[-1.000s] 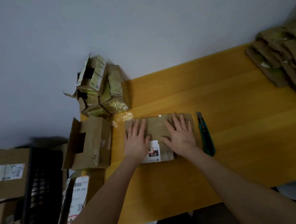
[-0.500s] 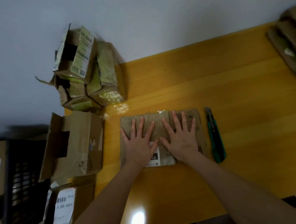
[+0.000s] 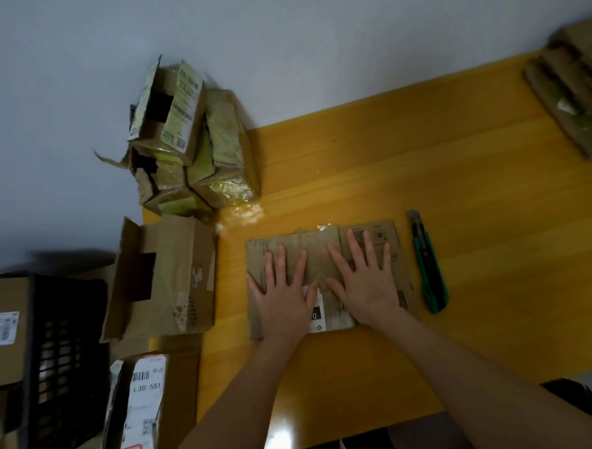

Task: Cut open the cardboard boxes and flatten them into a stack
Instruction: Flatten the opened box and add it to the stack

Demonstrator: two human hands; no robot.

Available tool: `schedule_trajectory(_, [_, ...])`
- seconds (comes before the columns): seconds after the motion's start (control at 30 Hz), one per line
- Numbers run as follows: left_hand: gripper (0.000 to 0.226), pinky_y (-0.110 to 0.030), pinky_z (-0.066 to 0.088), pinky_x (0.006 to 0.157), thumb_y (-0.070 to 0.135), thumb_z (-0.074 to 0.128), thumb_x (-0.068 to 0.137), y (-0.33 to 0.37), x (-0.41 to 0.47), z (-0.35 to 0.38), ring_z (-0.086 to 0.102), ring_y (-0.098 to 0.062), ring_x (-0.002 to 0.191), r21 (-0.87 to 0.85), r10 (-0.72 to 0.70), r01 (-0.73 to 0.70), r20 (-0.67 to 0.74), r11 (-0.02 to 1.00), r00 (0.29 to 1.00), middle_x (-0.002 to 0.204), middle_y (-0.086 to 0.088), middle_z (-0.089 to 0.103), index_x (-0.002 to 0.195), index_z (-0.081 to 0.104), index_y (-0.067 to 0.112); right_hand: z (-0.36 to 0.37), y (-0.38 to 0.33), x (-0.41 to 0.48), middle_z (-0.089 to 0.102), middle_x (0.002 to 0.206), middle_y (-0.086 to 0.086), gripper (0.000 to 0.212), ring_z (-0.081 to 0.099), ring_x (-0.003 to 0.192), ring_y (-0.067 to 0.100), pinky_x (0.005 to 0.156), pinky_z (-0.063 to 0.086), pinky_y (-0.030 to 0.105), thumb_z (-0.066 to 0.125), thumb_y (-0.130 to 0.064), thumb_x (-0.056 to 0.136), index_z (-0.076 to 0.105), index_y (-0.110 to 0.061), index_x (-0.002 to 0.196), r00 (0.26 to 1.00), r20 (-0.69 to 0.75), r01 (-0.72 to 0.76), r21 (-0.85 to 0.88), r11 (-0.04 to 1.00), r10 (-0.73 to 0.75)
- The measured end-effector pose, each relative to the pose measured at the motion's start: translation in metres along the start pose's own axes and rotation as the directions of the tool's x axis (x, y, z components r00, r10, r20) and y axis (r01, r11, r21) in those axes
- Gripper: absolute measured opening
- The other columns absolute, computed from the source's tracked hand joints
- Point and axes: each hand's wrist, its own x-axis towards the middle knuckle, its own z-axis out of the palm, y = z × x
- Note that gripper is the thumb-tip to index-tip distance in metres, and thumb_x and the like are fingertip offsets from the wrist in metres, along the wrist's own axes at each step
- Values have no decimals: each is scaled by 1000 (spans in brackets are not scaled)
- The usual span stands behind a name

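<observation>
A flattened brown cardboard box (image 3: 309, 240) lies on the yellow wooden table (image 3: 477, 249). My left hand (image 3: 285, 300) and my right hand (image 3: 366, 282) rest palm-down on it side by side, fingers spread, holding nothing. A white label (image 3: 317, 314) shows between the hands. A green utility knife (image 3: 428, 265) lies on the table just right of the flattened box, untouched. A stack of flattened boxes (image 3: 575, 89) sits at the table's far right corner.
A pile of taped, unflattened boxes (image 3: 187, 140) stands at the table's far left against the wall. An opened box (image 3: 167, 279) and a labelled box (image 3: 150, 410) sit at the left edge. Beyond them are a black crate (image 3: 61, 356) and another box (image 3: 5, 325).
Both hands have slid slightly apart and stay pressed on the flattened box. The camera view has shifted, so the table and boxes sit differently in the frame.
</observation>
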Motion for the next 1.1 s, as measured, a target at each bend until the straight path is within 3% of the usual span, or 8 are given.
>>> schedule_trajectory(0.23, [64,-67,11,111,60,19,91,-1,-1,3,16,-30,148,-12,24,-24,-36,1000,999,161,-6,18,151,20,36,12,3,-6,-33,152,6,72,-33,139,32,110,-21,56,-14,-70,81,-26,-36,144,998,-63,-13,-67,998,9])
schedule_trajectory(0.5, [65,-64,3,113,61,14,91,-4,-2,6,7,-27,149,0,5,-5,16,1000,1000,162,-4,8,152,12,38,14,0,-6,-39,149,5,70,-33,139,32,111,-20,57,-20,-70,79,-32,-37,140,1000,-21,-15,-62,998,14])
schedule_trajectory(0.6, [65,-61,-4,114,63,15,94,-6,0,1,-9,-24,149,17,22,-24,112,1000,993,162,-1,-8,150,-8,41,4,1,-5,-31,153,6,69,-28,142,31,113,-16,56,1,-68,90,-20,-36,147,999,31,19,-24,1000,-18])
schedule_trajectory(0.73, [78,-55,2,117,50,43,95,-20,-2,-22,-3,-26,149,-148,-16,34,122,988,992,162,-5,-10,154,-3,31,-21,10,-22,-11,160,7,79,-10,147,28,118,1,50,45,-55,93,-1,-32,153,994,6,-105,166,980,106])
schedule_trajectory(0.8, [83,-52,11,117,41,53,93,-29,-8,-34,10,-30,147,-297,-173,192,91,935,981,161,-7,-3,155,1,26,-28,15,-36,-3,160,7,84,6,147,28,116,18,47,53,-50,91,2,-27,153,952,-19,-284,316,905,306])
schedule_trajectory(0.9, [80,-49,35,107,33,55,95,-34,-14,-47,34,-36,138,-539,-336,409,233,736,912,159,-11,12,155,4,19,-36,16,-50,10,158,7,86,25,141,30,108,35,46,62,-47,87,9,-25,152,895,91,-416,518,747,436])
schedule_trajectory(1.0, [75,-47,40,103,31,55,95,-33,-17,-54,43,-37,131,-643,-386,485,301,594,872,152,-14,29,154,11,15,-44,12,-52,23,153,11,91,31,137,34,106,39,51,71,-41,82,15,-23,152,846,143,-463,673,577,513])
schedule_trajectory(1.1, [69,-46,43,101,30,55,95,-30,-15,-67,48,-36,126,-678,-427,484,268,553,864,147,-15,39,151,20,13,-58,12,-56,32,149,11,98,38,134,33,103,42,52,77,-38,78,16,-20,152,813,179,-446,803,395,555])
